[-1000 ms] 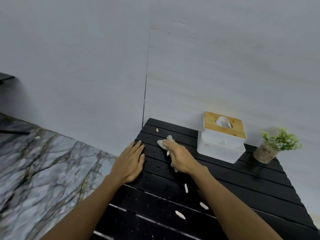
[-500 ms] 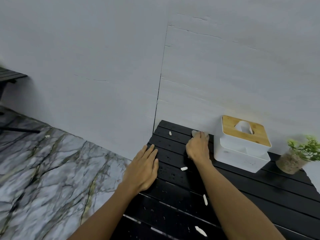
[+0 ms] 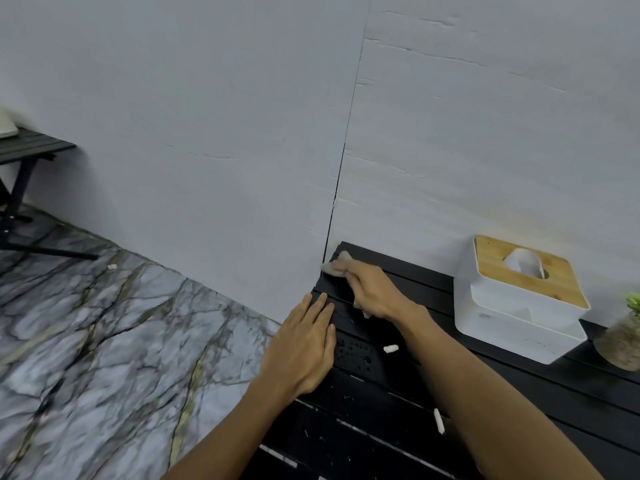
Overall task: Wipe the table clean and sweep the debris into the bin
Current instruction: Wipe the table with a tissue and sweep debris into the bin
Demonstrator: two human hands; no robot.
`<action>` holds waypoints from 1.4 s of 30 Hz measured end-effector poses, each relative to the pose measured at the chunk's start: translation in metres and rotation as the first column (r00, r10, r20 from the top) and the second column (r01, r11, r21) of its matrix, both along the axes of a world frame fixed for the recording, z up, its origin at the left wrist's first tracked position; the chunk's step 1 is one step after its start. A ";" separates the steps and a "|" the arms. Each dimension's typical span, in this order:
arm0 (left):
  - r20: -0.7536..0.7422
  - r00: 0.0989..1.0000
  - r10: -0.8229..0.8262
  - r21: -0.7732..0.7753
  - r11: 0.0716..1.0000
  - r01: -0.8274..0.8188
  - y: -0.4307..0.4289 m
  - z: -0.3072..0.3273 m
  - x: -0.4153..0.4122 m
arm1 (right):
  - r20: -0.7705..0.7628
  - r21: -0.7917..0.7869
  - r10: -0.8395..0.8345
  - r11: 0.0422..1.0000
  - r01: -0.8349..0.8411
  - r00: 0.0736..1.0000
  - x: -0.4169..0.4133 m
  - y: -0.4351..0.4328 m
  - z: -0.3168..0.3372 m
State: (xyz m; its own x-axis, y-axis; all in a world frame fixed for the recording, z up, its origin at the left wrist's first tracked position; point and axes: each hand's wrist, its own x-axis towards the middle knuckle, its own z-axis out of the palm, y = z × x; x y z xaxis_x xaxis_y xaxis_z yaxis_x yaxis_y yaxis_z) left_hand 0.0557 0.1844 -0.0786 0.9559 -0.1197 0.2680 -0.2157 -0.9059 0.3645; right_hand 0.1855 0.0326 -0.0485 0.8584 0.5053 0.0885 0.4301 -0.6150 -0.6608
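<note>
A black slatted table [image 3: 519, 403] stands against the grey wall. My right hand [image 3: 375, 289] presses a crumpled white tissue [image 3: 337, 262] onto the table's far left corner. Flat on the table's left edge lies my left hand [image 3: 304, 344], fingers together and holding nothing. Small white scraps [image 3: 390, 348] and another white scrap [image 3: 439, 421] lie on the slats near my right forearm, along with fine white specks. No bin is in view.
A white tissue box with a wooden lid [image 3: 519, 296] sits at the back of the table. At the right edge is a small potted plant [image 3: 623, 341]. Marble-patterned floor [image 3: 104, 341] lies to the left, with another dark table [image 3: 24, 150] far left.
My right hand has swept the tissue from the middle of the slats up and left into the far corner. The small scrap seen near that corner is gone from sight. The view has shifted left.
</note>
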 end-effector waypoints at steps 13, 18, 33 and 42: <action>0.007 1.000 -0.005 -0.017 1.000 0.005 0.002 -0.002 0.001 | 0.186 -0.161 -0.446 0.865 0.475 0.875 0.042 -0.014 -0.029; 0.039 0.999 -0.001 -0.011 1.000 0.001 0.002 -0.004 0.002 | 0.187 -0.213 -0.312 0.913 0.349 0.931 0.057 0.025 -0.026; -0.009 0.999 0.045 -0.244 0.969 -0.045 0.002 0.014 -0.019 | 0.085 -0.152 0.212 0.968 -0.198 0.973 -0.033 0.001 -0.013; -0.115 0.988 0.101 -0.208 0.970 -0.124 0.012 0.011 -0.077 | -0.038 0.137 0.182 0.975 -0.175 0.983 -0.090 -0.031 0.006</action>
